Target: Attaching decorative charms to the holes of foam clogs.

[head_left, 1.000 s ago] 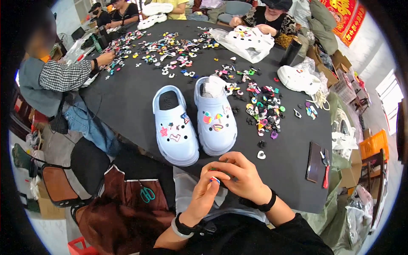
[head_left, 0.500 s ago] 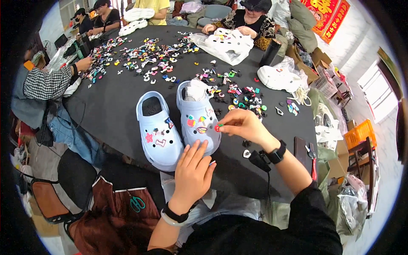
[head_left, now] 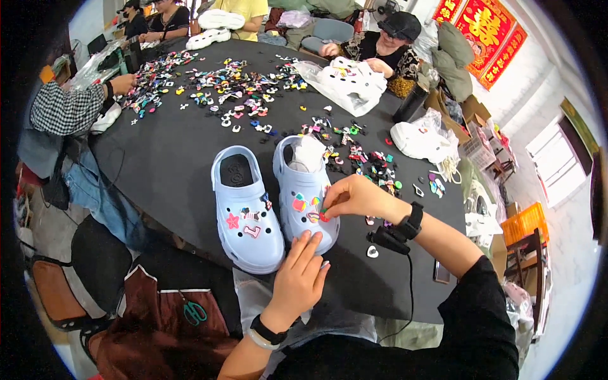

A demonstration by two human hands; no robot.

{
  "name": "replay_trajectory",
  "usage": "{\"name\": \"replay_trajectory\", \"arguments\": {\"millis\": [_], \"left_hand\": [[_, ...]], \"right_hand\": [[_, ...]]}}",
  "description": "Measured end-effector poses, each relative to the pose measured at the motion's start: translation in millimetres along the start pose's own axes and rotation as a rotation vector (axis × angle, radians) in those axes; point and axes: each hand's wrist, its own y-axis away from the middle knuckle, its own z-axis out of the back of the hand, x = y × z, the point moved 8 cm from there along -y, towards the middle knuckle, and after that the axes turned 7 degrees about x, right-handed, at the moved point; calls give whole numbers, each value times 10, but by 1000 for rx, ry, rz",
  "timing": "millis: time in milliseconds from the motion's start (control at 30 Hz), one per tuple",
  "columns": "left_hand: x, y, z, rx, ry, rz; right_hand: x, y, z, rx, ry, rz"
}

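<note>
A round tabletop (head_left: 177, 158) covered in matte black cloth filled the workroom; red hangings (head_left: 484, 31) with gold figures were on the pale wall past its far right edge, and an orange crate (head_left: 524, 223) sat on the floor to the right; other people sat round the far and left edges, one in a checked sleeve (head_left: 63, 109) reaching into the loose charms (head_left: 215, 85), small, glossy and many-coloured, strewn across the far half; a white plastic bag (head_left: 351, 82) lay crumpled near the far edge, another white bundle (head_left: 418, 140) near the right edge; two pale blue clogs of smooth moulded foam with thick soles stood side by side near the near edge, toes toward the wearer; the left clog (head_left: 247, 221) bore a pink star and other small charms on its rounded top; the right clog (head_left: 305, 190) had white paper stuffed in its opening; the right hand (head_left: 354, 197), a black band at its wrist, had fingertips pinched together on a small red charm (head_left: 324, 215) at the right clog's toe; the left hand (head_left: 303, 275) rested with fingers spread apart, tips touching that clog's toe at the near edge, gripping nothing
</note>
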Motion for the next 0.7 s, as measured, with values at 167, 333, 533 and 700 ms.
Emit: {"name": "replay_trajectory", "arguments": {"millis": [167, 333, 533, 700], "left_hand": [[47, 16, -51, 16, 1, -7], [47, 6, -62, 15, 13, 16], [-25, -4, -5, 3, -39, -8], [-35, 11, -29, -7, -48, -9]], "right_hand": [[-141, -64, 117, -107, 355, -79], [-648, -83, 8, -196, -194, -296], [-410, 81, -40, -279, -57, -88], [-635, 47, -69, -199, -290, -405]]}}
